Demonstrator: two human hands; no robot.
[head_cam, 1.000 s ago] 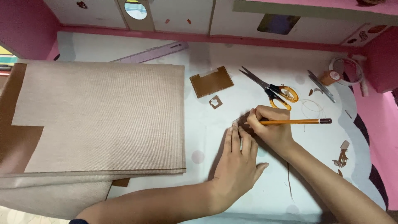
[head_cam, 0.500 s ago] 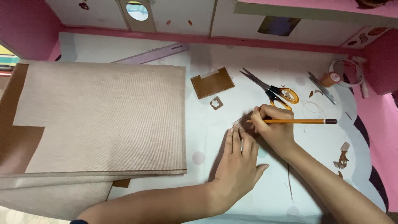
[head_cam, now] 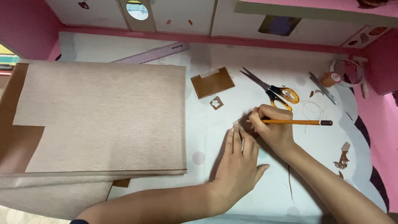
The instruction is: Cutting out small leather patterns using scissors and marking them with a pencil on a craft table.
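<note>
Presently: left hand (head_cam: 238, 164) flat, fingers pressed together, pinning small brown card piece (head_cam: 244, 123); right hand (head_cam: 271, 128) pinching orange pencil (head_cam: 296, 122) there. Risk: card slipping, line straying.

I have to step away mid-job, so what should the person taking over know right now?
Left hand: flat on the table, fingertips pinning a small brown piece.
Right hand: gripping an orange pencil, tip on that piece.
Nearby: scissors, notched brown cutout, tiny cut scrap, folded beige fabric, ruler.
Done: some brown shapes already cut.
Left: the pinned piece is not yet cut.
</note>
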